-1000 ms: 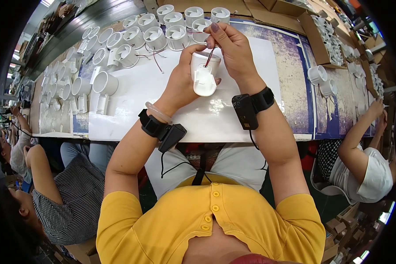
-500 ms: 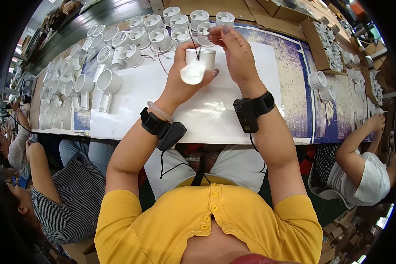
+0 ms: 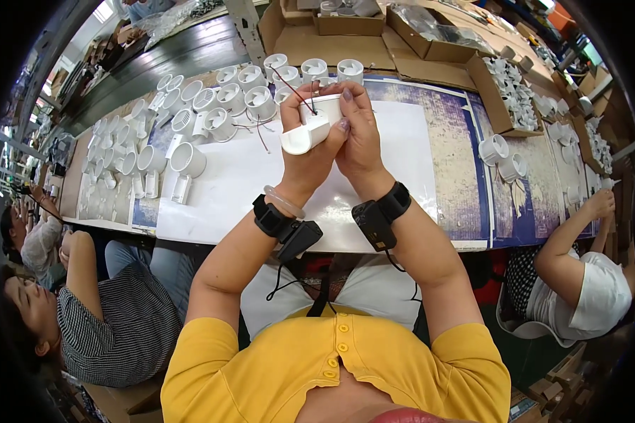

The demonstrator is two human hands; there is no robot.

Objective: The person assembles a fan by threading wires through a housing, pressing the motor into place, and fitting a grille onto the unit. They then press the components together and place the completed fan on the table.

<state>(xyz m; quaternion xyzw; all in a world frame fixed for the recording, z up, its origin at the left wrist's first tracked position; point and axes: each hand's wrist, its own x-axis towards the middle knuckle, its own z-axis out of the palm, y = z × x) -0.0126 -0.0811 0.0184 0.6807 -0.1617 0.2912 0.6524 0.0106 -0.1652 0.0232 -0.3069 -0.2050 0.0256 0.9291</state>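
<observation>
A white plastic fan housing (image 3: 326, 106) is held up over the white sheet (image 3: 261, 197), its short curved handle part (image 3: 303, 139) jutting toward me and to the left. Dark and red wires (image 3: 293, 89) rise out of a hole near the handle. My left hand (image 3: 307, 163) wraps the housing from the left, thumb along its near side. From the right, my right hand (image 3: 362, 137) closes on the rim, with fingers over the far side and thumb near the left thumb. The inside of the housing faces away and is hidden.
Several round fan housings with blades (image 3: 259, 102) stand just behind my hands. More white housings with handles (image 3: 188, 160) crowd the left. Two housings (image 3: 494, 149) sit at right, near a cardboard box of small white parts (image 3: 508, 88). Co-workers sit on both sides.
My right hand has come down from above the wires and closed on the housing's right side. The housing has turned, so its handle now points further left.
</observation>
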